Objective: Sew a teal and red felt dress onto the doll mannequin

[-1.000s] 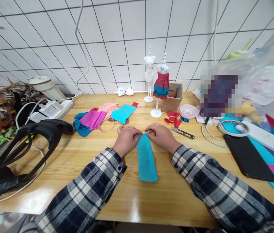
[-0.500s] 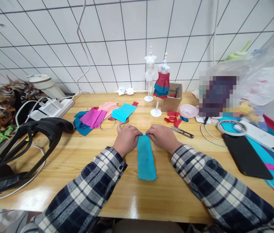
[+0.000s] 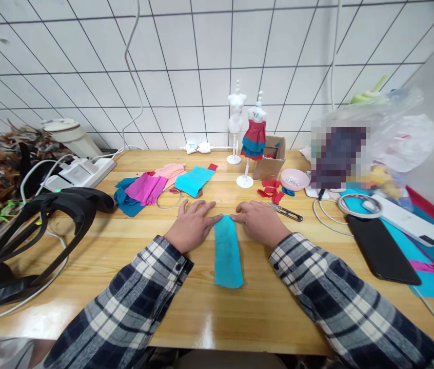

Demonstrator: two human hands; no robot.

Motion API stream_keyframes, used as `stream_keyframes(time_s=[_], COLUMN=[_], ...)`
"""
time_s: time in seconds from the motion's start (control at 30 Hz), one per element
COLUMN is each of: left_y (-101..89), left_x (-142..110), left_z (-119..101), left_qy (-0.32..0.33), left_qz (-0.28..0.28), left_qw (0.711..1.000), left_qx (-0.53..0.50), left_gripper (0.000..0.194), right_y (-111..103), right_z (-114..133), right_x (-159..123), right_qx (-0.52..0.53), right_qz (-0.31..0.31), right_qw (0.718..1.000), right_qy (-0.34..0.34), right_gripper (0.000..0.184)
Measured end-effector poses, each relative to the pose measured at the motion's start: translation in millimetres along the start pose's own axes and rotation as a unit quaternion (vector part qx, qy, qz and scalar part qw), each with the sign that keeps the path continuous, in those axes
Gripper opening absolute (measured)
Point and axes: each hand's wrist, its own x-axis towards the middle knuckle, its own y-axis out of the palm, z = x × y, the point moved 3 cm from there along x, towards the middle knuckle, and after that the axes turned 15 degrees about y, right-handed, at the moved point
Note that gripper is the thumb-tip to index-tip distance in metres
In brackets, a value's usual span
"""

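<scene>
A strip of turquoise paper or thin cloth point(image 3: 228, 253) lies lengthwise on the wooden table, its far end between my two hands. My left hand point(image 3: 192, 225) is open, fingers spread on the tabletop, and its thumb touches the strip's far left corner. On the other side, my right hand point(image 3: 261, 223) has its thumb on the far right corner, with the index finger apart from it and the other fingers partly hidden. Neither hand grips the strip. Thread snips point(image 3: 288, 211) lie just beyond my right hand.
Beyond my hands stand a bare white mini dress form point(image 3: 236, 115) and one in a red-and-teal dress point(image 3: 254, 138). Coloured pieces point(image 3: 145, 188) lie back left. A pink bowl point(image 3: 295, 179) and black phone point(image 3: 382, 249) sit right; a black headset frame point(image 3: 43, 241) is left.
My hands have loosened from the strip's far end. The left fingers have spread out and moved left, while the right fingers have opened a little. The strip's far end now lies flat.
</scene>
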Motion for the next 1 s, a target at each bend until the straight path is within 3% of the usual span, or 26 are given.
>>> stream_keyframes(time_s=[0.3, 0.47, 0.57, 0.87, 1.0], left_y=[7.6, 5.7, 5.2, 4.9, 7.8], left_x=[0.7, 2.7, 3.3, 10.8, 11.9], left_z=[9.9, 6.6, 5.5, 4.8, 11.0], left_qy=[-0.007, -0.005, -0.004, -0.023, -0.065], left_qz=[-0.006, -0.01, -0.013, -0.047, -0.106], left_qw=[0.998, 0.999, 0.999, 0.997, 0.985], left_qx=[-0.057, -0.036, -0.037, -0.062, -0.116], left_gripper=[0.039, 0.037, 0.033, 0.024, 0.03], right_y=[10.7, 7.2, 5.6, 6.8, 8.8], right_z=[-8.1, -4.5, 0.4, 4.7, 3.8], right_x=[4.3, 4.1, 2.7, 12.0, 14.4], right_qx=[0.159, 0.155, 0.135, 0.134, 0.211], right_qz=[-0.029, -0.054, -0.047, -0.043, -0.056], right_qw=[0.986, 0.986, 0.99, 0.989, 0.974], right_qy=[0.047, 0.014, -0.005, 0.034, 0.056], right_gripper=[0.037, 0.041, 0.035, 0.019, 0.015])
